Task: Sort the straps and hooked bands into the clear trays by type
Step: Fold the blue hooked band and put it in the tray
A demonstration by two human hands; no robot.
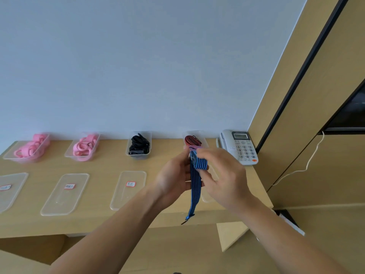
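My left fingers (184,160) and right fingers (209,155) pinch the blue band (195,186) (it hangs straight down), with the red-band tray (205,141) just behind.

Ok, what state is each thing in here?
Blue band: held in both hands, top folded, end hanging.
Left hand: grips the band.
Right hand: pinches the folded top.
Far-left tray: uncovered, pink straps inside.
Second tray: uncovered, pink straps inside.
Third tray: uncovered, black bands inside.
Fourth tray: uncovered, red strap inside.
Lids: off, flat on desk.
Phone: handset in place.

Head view, facing forward and down, near desk (106,165)
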